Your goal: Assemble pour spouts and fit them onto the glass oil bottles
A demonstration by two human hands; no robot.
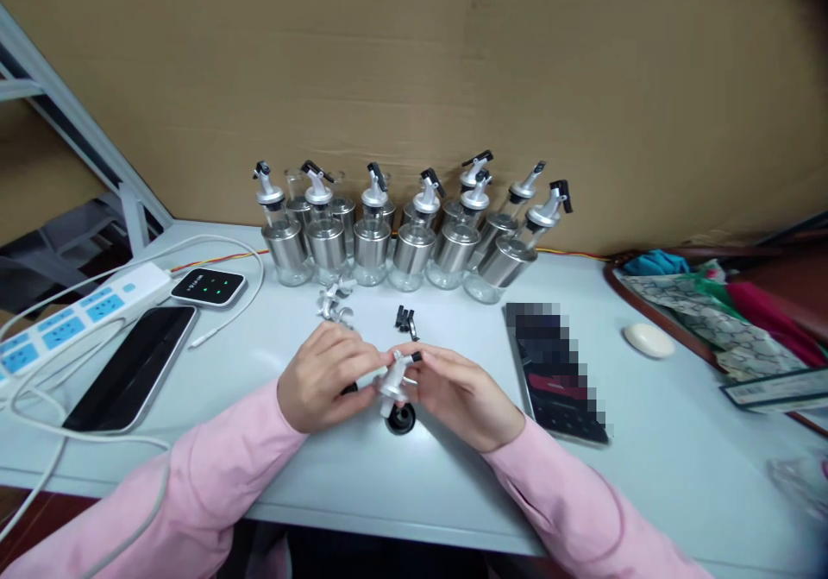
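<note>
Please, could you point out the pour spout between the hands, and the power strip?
Pour spout (392,380): head view, on its silver body.
Power strip (63,331): head view, on a blue socket panel.

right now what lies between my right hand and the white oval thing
In the head view, a dark phone lies between your right hand and the white oval thing.

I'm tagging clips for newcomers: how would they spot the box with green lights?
On the left of the table, find the white power strip with blue sockets. By its far end lies a small, rounded, dark-topped box; its green lights set it apart from the larger black-faced device just nearer.
</note>
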